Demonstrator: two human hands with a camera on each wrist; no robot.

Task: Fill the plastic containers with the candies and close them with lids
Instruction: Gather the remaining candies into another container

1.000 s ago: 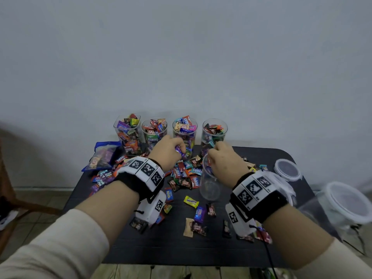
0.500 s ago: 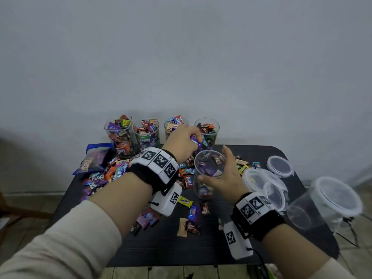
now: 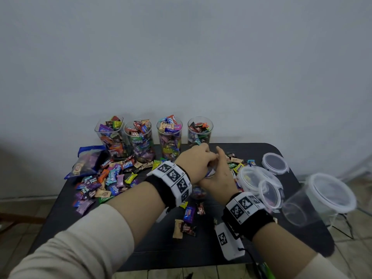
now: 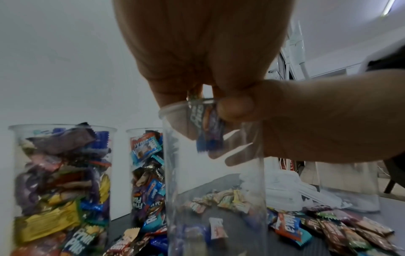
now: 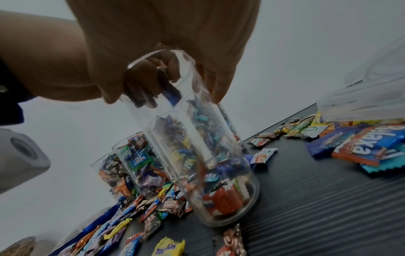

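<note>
Lots of wrappers were readable. "Relaxa" was on a green wrapper (image 3: 138, 142) inside the second full jar, and again on a dark wrapper (image 3: 127, 164) and a teal wrapper (image 3: 113, 175) lying on the desk. A brown candy (image 3: 186, 228) near the front edge said "COFFEE CANDY", and the same words showed on another brown wrapper (image 5: 171, 205) in the right wrist view. A yellow candy (image 5: 168, 249) read "mentos". "Fruit Plus" was on a blue wrapper (image 4: 77, 239) in the nearest full jar.
</note>
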